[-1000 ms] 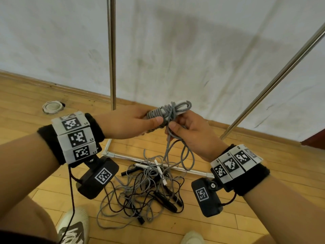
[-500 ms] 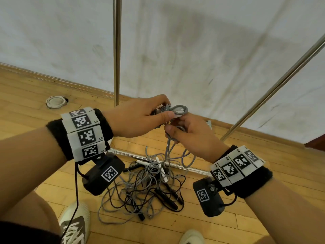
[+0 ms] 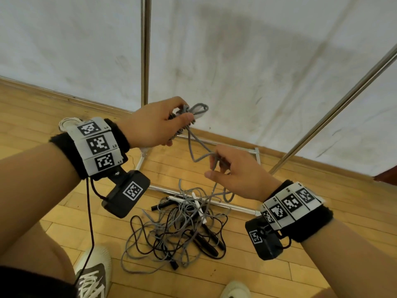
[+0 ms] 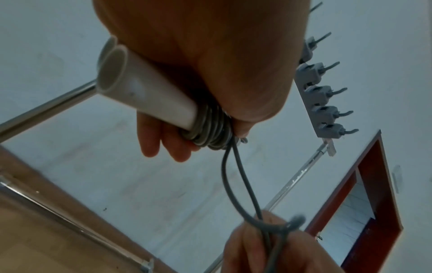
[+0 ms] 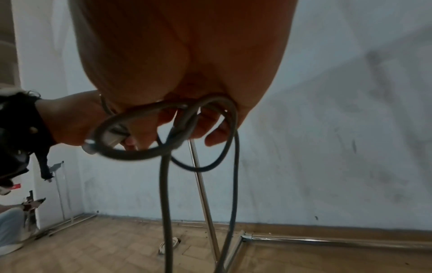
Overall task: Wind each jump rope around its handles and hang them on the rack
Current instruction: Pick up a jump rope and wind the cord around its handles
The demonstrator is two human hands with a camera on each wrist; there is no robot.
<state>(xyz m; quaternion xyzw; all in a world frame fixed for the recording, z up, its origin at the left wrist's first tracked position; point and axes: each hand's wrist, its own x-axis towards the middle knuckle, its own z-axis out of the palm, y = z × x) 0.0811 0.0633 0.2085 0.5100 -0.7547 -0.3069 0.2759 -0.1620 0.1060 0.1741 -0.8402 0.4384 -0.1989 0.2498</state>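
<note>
My left hand [image 3: 163,123] grips two white handles [image 4: 140,86] held side by side, with grey cord coiled round them [image 4: 208,131]. A small loop of the grey rope [image 3: 199,108] sticks out past the thumb. From the coil two strands run down and right to my right hand [image 3: 227,166], which pinches the grey cord [image 3: 214,162] lower and nearer to me. The slack falls from that hand [image 5: 198,125] to the floor. The rack's hooks [image 4: 327,96] show high on the wall side in the left wrist view.
A tangled pile of grey and black ropes [image 3: 178,229] with black and white handles lies on the wooden floor between my shoes. The rack's metal uprights [image 3: 146,50] and base rail [image 3: 225,145] stand against the white wall. Another person's legs [image 5: 9,227] are at the far left.
My right hand has moved down and right, away from the left, drawing a length of grey cord out between them. The left hand has risen slightly with the wound handles.
</note>
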